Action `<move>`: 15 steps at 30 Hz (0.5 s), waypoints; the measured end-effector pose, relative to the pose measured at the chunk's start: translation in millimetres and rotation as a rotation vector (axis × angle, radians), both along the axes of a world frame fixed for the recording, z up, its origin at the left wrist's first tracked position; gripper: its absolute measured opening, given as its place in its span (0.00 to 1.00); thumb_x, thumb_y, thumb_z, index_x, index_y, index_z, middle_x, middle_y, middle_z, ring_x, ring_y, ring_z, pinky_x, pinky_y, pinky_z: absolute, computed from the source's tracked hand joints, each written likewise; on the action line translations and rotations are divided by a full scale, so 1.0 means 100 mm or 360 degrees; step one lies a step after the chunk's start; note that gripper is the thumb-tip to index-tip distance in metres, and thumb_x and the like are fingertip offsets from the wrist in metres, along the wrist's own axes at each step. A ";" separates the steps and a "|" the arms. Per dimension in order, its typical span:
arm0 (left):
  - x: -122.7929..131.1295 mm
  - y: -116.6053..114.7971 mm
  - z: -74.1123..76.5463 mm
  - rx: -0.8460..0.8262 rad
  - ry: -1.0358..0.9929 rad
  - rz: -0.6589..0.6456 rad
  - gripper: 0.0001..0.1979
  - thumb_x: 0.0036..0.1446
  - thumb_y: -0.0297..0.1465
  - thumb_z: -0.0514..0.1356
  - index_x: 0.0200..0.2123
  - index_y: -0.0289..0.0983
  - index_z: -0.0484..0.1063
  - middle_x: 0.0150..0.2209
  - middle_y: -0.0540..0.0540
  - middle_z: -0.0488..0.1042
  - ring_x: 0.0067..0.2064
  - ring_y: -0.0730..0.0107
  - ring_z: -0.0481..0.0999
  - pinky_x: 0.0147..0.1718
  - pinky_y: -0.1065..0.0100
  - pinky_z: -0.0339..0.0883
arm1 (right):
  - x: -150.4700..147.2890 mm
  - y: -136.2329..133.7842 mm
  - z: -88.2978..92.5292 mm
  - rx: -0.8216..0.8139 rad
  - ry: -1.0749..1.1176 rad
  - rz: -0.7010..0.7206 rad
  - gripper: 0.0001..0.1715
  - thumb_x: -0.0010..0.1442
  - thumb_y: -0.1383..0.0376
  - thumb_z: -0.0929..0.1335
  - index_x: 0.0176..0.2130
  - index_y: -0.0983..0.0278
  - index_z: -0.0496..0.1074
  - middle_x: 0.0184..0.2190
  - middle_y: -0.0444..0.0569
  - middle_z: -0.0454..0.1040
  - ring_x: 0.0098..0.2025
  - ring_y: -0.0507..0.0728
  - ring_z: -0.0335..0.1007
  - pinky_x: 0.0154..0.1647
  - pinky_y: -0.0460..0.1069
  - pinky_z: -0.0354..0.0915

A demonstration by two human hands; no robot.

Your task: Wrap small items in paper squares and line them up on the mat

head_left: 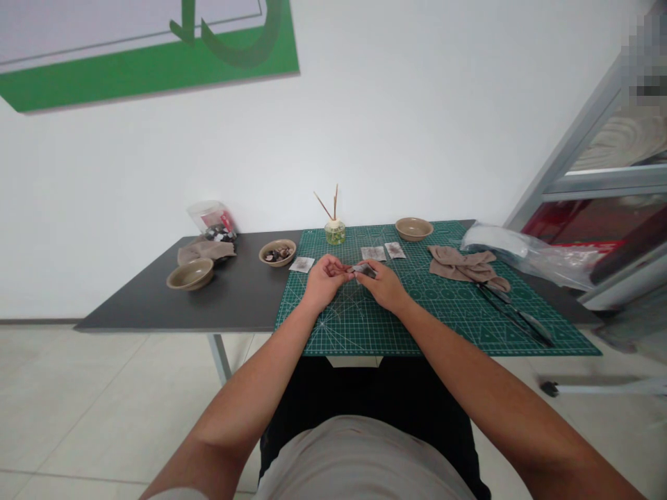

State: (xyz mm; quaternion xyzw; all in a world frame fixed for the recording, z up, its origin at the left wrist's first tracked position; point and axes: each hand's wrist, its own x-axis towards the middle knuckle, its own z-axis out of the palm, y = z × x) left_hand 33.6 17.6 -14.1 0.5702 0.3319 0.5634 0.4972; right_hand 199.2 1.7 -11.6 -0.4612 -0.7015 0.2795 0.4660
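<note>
Both hands meet over the green cutting mat [333, 326]. My right hand [383, 283] is closed on a small pale sachet [363, 269] with a dark patch on it. The fingertips of my left hand [326, 281] pinch the sachet's left edge; exactly how they grip is too small to see. A similar flat sachet [301, 264] lies left of my left hand. Beyond my right hand rest two more, a wider sachet [373, 253] and a smaller sachet [394, 250]. A brown bowl [263, 258] with dark and reddish pieces stands to the left.
At the back is a reed diffuser [335, 232]. One brown bowl [414, 229] stands back right, another bowl [190, 276] far left beside a cloth [206, 252] and a clear tub [212, 221]. On the right are a brown cloth [463, 264], dark long-handled tools [515, 316] and a plastic bag [526, 253].
</note>
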 end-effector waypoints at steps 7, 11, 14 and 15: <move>-0.01 0.00 0.01 -0.0040 -0.0026 0.0034 0.16 0.39 0.24 0.67 0.30 0.37 0.63 0.29 0.50 0.77 0.35 0.69 0.77 0.38 0.65 0.68 | 0.00 0.01 0.01 -0.0037 -0.0045 -0.0023 0.10 0.56 0.59 0.67 0.36 0.62 0.71 0.30 0.45 0.75 0.33 0.56 0.70 0.39 0.51 0.64; -0.02 0.03 0.02 0.0063 -0.0029 0.0174 0.14 0.41 0.25 0.66 0.29 0.37 0.64 0.35 0.47 0.78 0.35 0.72 0.76 0.39 0.66 0.67 | 0.00 0.05 -0.07 -0.0033 0.0097 -0.0164 0.18 0.55 0.58 0.69 0.45 0.61 0.66 0.36 0.47 0.76 0.37 0.57 0.72 0.42 0.54 0.65; -0.03 0.04 0.04 0.0112 -0.0041 0.0266 0.13 0.42 0.25 0.65 0.30 0.37 0.63 0.36 0.47 0.77 0.36 0.73 0.75 0.39 0.66 0.67 | -0.01 0.08 -0.13 -0.0066 0.0180 -0.0147 0.27 0.54 0.59 0.70 0.51 0.62 0.61 0.38 0.50 0.76 0.35 0.56 0.73 0.41 0.54 0.67; -0.03 0.04 0.04 0.0106 -0.0048 0.0279 0.14 0.42 0.25 0.65 0.30 0.37 0.63 0.36 0.47 0.77 0.35 0.73 0.75 0.39 0.66 0.67 | -0.02 0.09 -0.14 -0.0050 0.0171 -0.0158 0.27 0.54 0.59 0.70 0.51 0.62 0.61 0.39 0.51 0.75 0.36 0.57 0.73 0.40 0.55 0.67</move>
